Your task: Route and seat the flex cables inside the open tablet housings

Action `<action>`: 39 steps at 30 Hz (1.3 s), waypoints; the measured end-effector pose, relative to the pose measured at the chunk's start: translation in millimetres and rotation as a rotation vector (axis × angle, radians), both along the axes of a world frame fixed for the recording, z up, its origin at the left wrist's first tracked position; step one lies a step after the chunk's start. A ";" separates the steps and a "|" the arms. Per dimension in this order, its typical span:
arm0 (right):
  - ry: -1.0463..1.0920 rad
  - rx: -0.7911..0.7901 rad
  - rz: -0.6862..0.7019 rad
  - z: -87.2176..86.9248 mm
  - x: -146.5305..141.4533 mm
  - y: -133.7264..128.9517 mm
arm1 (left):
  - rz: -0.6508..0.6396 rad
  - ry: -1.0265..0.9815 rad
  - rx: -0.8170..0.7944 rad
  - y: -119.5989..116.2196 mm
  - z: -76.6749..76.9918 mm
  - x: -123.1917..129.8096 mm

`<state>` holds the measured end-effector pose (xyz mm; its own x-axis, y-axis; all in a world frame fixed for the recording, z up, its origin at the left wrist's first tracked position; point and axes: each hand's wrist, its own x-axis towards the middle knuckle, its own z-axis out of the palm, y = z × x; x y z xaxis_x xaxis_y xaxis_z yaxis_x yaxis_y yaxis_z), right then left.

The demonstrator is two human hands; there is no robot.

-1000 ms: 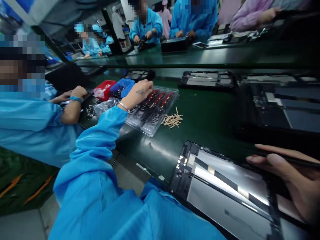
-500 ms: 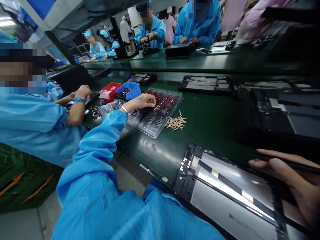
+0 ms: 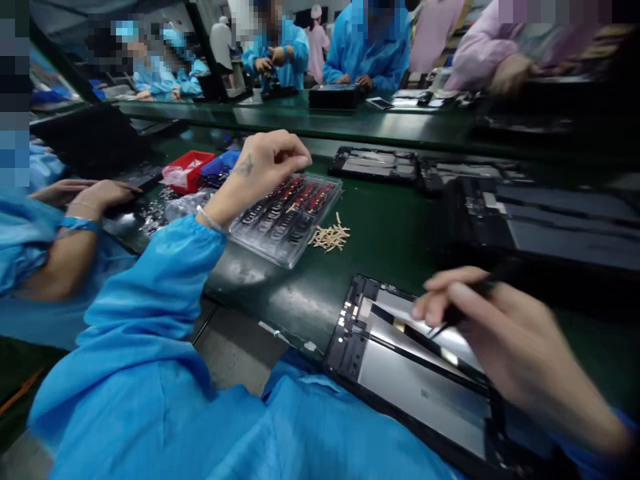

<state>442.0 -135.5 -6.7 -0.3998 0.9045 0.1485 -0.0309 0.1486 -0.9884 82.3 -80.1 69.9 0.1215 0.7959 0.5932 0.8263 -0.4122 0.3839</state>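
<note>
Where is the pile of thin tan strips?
In the head view, the pile lies near centre on the green table, just right of the clear plastic tray.

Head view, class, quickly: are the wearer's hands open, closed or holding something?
Left hand: closed in a pinch near the clear tray; anything held cannot be told.
Right hand: closed on a slim dark tool over the opened device.

Right hand (image 3: pixel 493 327) blurred; blue bin (image 3: pixel 224 162) partly hidden by left hand (image 3: pixel 267 163).

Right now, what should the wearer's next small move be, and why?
Probably bring the left hand toward the open device: its fingers look pinched above the clear tray, while the right hand holds a thin dark tool over that device.
</note>
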 end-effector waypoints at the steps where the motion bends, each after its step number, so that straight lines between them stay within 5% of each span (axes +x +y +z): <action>1: 0.070 -0.195 0.079 3.6 -11.2 -2.6 | -0.078 -0.046 0.034 -8.3 -0.4 26.4; 3: 0.197 -0.401 0.166 6.3 -25.8 -4.9 | -0.272 -0.251 0.085 -26.4 -10.4 76.8; 7: 0.336 -0.421 0.108 4.0 -26.0 -3.2 | -0.576 -0.335 0.150 -52.3 -45.5 137.8; 10: 0.389 -0.402 0.060 4.8 -19.1 -3.3 | -0.684 -0.295 0.142 -55.1 -62.5 151.8; 15: 0.440 -0.381 0.023 7.6 -15.6 -4.6 | -0.797 -0.168 0.209 -55.1 -66.2 157.0; 26: 0.292 -0.151 -0.119 7.8 -16.3 -3.1 | -0.769 0.044 0.283 -60.7 -74.2 151.8; 34: -0.103 0.182 -0.109 6.8 -9.5 7.4 | -0.466 0.360 0.416 -50.9 -44.5 150.7; 39: -0.251 0.307 -0.124 3.5 -10.1 6.4 | -0.407 0.543 0.438 -47.4 -38.8 153.6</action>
